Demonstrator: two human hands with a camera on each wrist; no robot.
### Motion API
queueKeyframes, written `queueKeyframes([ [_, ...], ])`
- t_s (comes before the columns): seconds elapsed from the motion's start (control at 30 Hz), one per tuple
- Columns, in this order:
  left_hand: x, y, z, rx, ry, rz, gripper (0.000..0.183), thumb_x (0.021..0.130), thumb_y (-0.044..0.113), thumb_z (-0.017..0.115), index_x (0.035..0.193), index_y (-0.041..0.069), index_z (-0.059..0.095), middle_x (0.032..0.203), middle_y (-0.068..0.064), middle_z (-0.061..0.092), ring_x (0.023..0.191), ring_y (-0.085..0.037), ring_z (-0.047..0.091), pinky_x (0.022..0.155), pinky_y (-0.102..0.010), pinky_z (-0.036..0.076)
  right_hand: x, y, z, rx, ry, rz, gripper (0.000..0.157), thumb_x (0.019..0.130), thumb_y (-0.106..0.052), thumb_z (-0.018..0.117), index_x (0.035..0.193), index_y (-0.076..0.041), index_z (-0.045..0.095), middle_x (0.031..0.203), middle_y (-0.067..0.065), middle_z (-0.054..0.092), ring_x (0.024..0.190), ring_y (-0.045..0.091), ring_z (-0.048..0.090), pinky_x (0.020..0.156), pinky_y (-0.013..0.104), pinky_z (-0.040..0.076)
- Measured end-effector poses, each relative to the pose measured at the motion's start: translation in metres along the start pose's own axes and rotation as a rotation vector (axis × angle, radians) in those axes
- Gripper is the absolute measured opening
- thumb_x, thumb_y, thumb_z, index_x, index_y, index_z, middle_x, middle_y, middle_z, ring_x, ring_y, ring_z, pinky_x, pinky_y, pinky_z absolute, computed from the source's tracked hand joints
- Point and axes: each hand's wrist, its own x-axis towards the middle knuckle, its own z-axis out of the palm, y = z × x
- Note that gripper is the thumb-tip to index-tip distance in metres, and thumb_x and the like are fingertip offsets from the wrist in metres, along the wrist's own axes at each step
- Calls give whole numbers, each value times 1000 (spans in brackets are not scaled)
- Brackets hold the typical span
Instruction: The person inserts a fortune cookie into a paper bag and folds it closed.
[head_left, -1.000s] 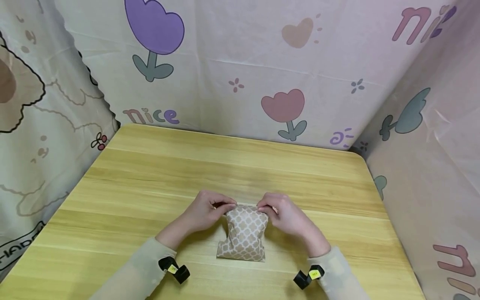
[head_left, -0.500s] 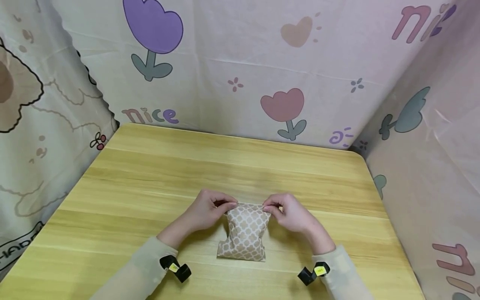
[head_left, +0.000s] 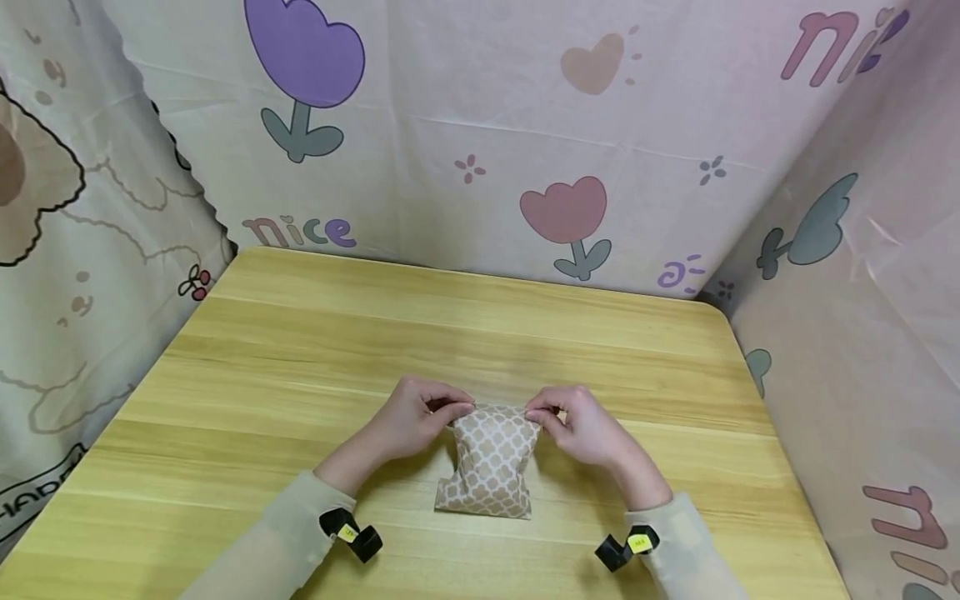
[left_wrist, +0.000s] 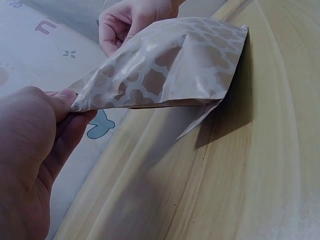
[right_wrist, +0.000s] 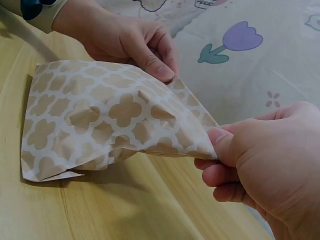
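Observation:
A tan paper bag (head_left: 493,462) with a white lattice pattern bulges in the middle and has creased sides. My left hand (head_left: 420,421) pinches its far left corner between thumb and fingers. At the far right corner, my right hand (head_left: 577,425) pinches it the same way. Both wrist views show this far edge raised off the table, while the bag's near end (right_wrist: 37,125) sits low on the wood. A loose flap (left_wrist: 200,119) sticks out under one side in the left wrist view. What the bag contains is hidden.
The bag is over the near middle of a light wooden table (head_left: 300,333). Printed cloth (head_left: 420,125) hangs behind the table and along both sides. A small black camera (head_left: 352,535) is strapped to each sleeve.
My right hand has shifted slightly right along the bag's far edge to its corner, widening the gap between the hands. The left hand and the bag have barely moved.

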Motion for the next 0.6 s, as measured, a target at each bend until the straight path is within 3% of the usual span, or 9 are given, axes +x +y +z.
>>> queueKeyframes([
  [0.13, -1, 0, -1, 11, -2, 7, 9, 97, 8, 78, 102, 12, 85, 95, 6, 80, 73, -12, 70, 61, -27, 58, 0, 2, 2, -16, 18, -42, 16, 96, 4, 75, 96, -11, 80, 90, -8, 75, 71, 18, 69, 64, 27, 59],
  [0.33, -1, 0, -1, 31, -12, 71, 9, 97, 7, 78, 102, 11, 84, 94, 5, 80, 72, -11, 69, 60, -26, 58, 0, 3, 5, -52, 59, -121, 19, 92, 11, 75, 93, -8, 78, 87, -4, 75, 70, 16, 68, 64, 24, 57],
  [0.47, 0, -1, -1, 42, -16, 101, 9, 97, 7, 77, 102, 10, 84, 95, 4, 80, 72, -10, 70, 60, -26, 58, 0, 4, 5, -55, 63, -117, 20, 92, 12, 75, 93, -8, 78, 86, -4, 75, 68, 18, 67, 62, 24, 56],
  [0.6, 1, -1, -1, 46, -14, 76, 8, 98, 7, 77, 102, 9, 84, 94, 5, 80, 71, -10, 69, 60, -26, 58, 1, 5, 4, -43, 42, -68, 16, 94, 8, 74, 95, -7, 79, 89, -4, 76, 72, 17, 69, 65, 26, 58],
])
